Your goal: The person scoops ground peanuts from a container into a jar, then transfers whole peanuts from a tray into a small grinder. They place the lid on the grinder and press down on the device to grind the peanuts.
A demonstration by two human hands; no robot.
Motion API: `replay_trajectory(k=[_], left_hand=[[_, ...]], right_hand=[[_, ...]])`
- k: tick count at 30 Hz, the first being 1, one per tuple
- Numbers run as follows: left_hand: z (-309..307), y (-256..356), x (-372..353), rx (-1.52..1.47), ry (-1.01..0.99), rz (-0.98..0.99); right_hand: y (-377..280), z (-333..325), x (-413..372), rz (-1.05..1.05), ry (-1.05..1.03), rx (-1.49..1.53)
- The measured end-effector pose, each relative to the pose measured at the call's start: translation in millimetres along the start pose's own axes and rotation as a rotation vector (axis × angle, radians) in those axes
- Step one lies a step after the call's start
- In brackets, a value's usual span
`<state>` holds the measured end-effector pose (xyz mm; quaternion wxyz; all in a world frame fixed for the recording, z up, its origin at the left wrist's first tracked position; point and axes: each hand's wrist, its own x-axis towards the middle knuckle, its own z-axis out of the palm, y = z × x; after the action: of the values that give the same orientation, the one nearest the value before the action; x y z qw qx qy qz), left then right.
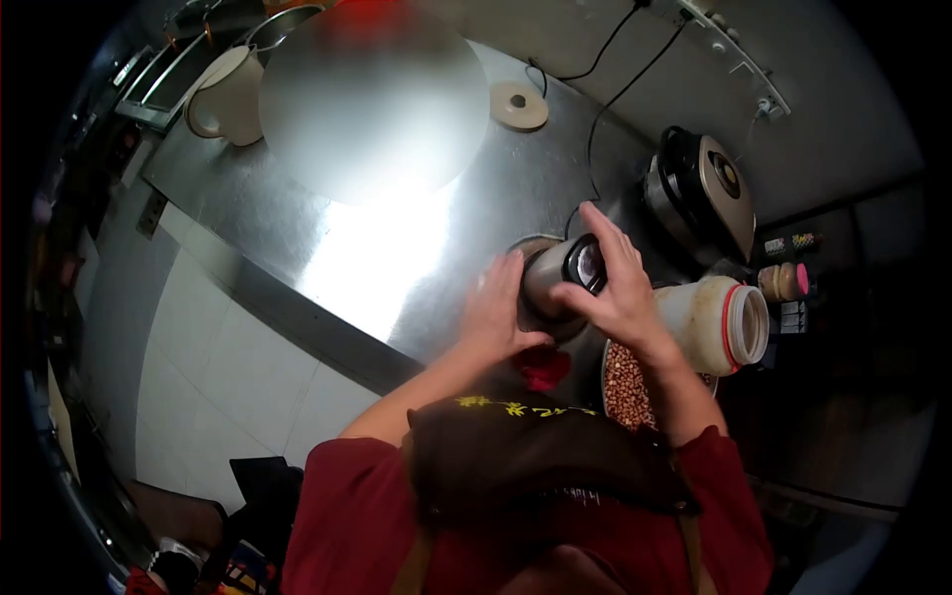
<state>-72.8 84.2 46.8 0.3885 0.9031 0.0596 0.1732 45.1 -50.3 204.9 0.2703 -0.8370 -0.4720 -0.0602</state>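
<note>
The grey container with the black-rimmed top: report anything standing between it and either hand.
Nothing visible stands in between: the right hand is at the top of the grey container, and the left hand is close beside its body. Whether either hand touches it is unclear.

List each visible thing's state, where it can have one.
Grey cylindrical appliance: black-rimmed lid appears on, between left hand and right hand
Black-and-silver rounded cooker: lid shut
Whitish plastic jar, red ring: uncovered
Round bowl: holds brown nuts
Cream handled pitcher: upright
Round cream lid, dark knob: on metal counter
White power strip: one plug in
</note>
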Motion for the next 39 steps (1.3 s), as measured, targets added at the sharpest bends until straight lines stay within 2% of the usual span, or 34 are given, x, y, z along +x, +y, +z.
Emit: replay_trajectory(k=[1,5,6,9,10,13,14,15,17,19,23,30,39], left_hand=[[-1,0,2,-0.005,-0.003,-0.001],[3,3,0,-0.014,0.047,0.012],[5,1,0,-0.013,0.039,0.01],[8,-4,0,0.009,0.05,0.041],[7,-5,1,0.022,0.056,0.061],[-2,-1,2,-0.05,0.041,0.072],[-3,-1,5,-0.04,0.025,0.058],[-3,0,5,-0.031,0.013,0.039],[-3,1,6,-0.038,0.013,0.03],[-2,0,5,-0.062,0.038,0.056],[2,-1,4,-0.041,0.06,0.073],[2,1,3,-0.039,0.054,0.057],[4,0,2,-0.045,0.082,0.094]], right_hand=[[4,-12,4,-0.073,-0.071,0.075],[4,-32,26,-0.513,-0.262,-0.086],[11,-9,20,-0.458,-0.153,-0.004],[-17,21,5,-0.131,0.092,-0.203],[-23,23,6,-0.105,0.166,-0.221],[-11,12,6,-0.047,0.251,0.095],[-1,8,0,-0.049,0.31,0.275],[3,-2,-6,-0.159,0.394,0.202],[21,-11,-31,-0.266,0.412,0.083],[22,-8,-41,-0.303,0.411,0.061],[13,5,-38,-0.322,0.373,0.018],[24,40,-46,-0.28,0.588,0.006],[26,46,-48,-0.248,0.611,0.011]])
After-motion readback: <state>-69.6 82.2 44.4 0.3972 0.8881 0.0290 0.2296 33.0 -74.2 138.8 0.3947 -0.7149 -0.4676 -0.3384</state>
